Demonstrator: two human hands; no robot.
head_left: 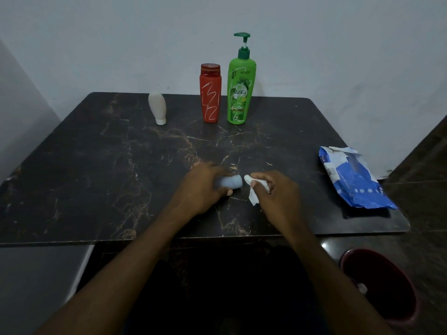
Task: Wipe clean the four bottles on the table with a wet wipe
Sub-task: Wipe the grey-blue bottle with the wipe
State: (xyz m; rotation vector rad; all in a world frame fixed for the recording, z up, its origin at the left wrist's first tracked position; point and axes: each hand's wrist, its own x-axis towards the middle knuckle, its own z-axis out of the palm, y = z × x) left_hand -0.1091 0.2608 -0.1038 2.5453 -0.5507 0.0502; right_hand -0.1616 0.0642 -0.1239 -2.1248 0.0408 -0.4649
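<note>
Head view: my left hand [205, 187] grips the small blue bottle [231, 182], right hand [278, 189] pinches the wet wipe [252, 197]; I should turn it while rubbing

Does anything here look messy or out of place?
Only the blue wet-wipe pack near the right edge of the dark marbled table: its flap lies open and crumpled. Nothing looks spilled.

It seemed a room in a home: a dark marble-patterned table [96, 177] against a painted wall [338, 44], a green pump bottle [239, 97], a red bin [391, 298] on the floor
</note>
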